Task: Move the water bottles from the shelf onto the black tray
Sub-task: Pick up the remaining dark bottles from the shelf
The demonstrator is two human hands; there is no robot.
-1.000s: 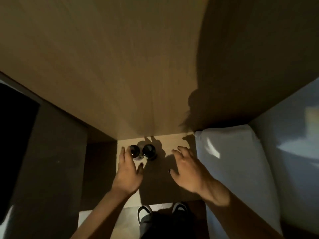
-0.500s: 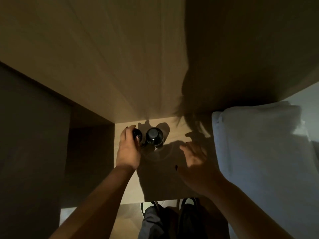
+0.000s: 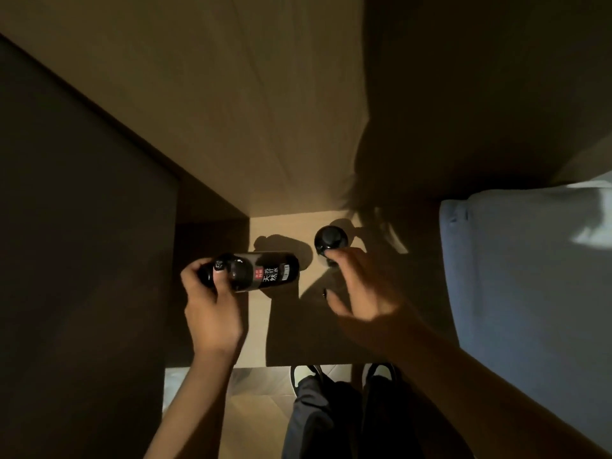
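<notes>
Dim wooden shelf [image 3: 284, 332], light wall panel behind, dark panel left, grey cushion [image 3: 530, 276] right. Left hand [image 3: 212, 313] grip clenched on 1 dark bottle [image 3: 261, 271], tilted sideways above shelf's left edge. Right hand [image 3: 361, 293] fingers touching 2nd bottle [image 3: 330, 239], upright near back; grasp unclear.

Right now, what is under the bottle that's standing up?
The standing bottle sits on the light wooden shelf, with its shadow beside it. The right hand reaches its near side and covers the lower part, so its base cannot be seen.
</notes>
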